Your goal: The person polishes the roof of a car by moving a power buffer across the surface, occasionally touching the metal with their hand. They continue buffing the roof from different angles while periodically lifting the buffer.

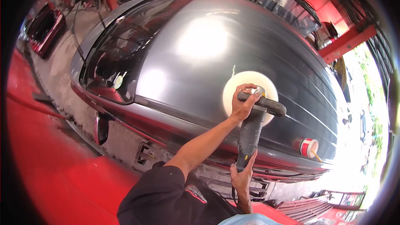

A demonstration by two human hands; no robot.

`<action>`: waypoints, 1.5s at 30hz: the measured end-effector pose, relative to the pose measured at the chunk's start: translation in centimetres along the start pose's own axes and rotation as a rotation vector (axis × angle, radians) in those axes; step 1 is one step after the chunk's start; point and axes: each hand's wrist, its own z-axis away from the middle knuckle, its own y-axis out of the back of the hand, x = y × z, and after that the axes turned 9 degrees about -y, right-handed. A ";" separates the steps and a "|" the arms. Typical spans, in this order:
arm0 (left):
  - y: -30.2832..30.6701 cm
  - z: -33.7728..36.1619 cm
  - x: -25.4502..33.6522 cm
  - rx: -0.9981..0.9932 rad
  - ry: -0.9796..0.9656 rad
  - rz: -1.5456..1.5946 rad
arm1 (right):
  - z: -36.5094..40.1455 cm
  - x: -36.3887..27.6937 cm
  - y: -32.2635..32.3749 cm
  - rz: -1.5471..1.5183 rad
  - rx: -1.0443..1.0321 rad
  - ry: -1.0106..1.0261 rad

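My left hand [243, 103] is wrapped round the black front handle [273, 106] of a power polisher. Lower down, my right hand [242, 177] grips the rear end of the polisher's grey body [251, 135], where a cable hangs down. The polisher's round white pad [235, 85] lies against the dark car roof [183, 79]. A thin pale streak [233, 71] shows at the pad's upper left edge. Both hands are closed on the tool.
A red and white tin [309, 147] with a stick in it stands on the roof at the right. The windshield [121, 54] is at the left, above a side mirror [101, 128]. Metal racks [308, 208] lie at the lower right; a red beam [348, 43] crosses the upper right.
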 end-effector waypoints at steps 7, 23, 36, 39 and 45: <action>6.5 -3.0 1.9 0.122 0.023 0.026 | -0.4 -4.0 -3.5 0.056 -0.123 0.036; 23.5 -7.4 4.6 0.474 -0.154 0.008 | -1.3 -10.9 -13.1 0.115 -0.438 0.140; 36.3 -11.9 5.2 0.645 -0.278 -0.040 | -4.6 -17.8 -20.0 0.209 -0.571 0.341; 39.4 -14.0 3.7 0.748 -0.304 -0.001 | -5.3 -19.4 -21.7 0.257 -0.638 0.295; 36.6 -16.3 6.0 0.660 -0.190 0.028 | -6.0 -19.0 -23.9 0.171 -0.596 0.346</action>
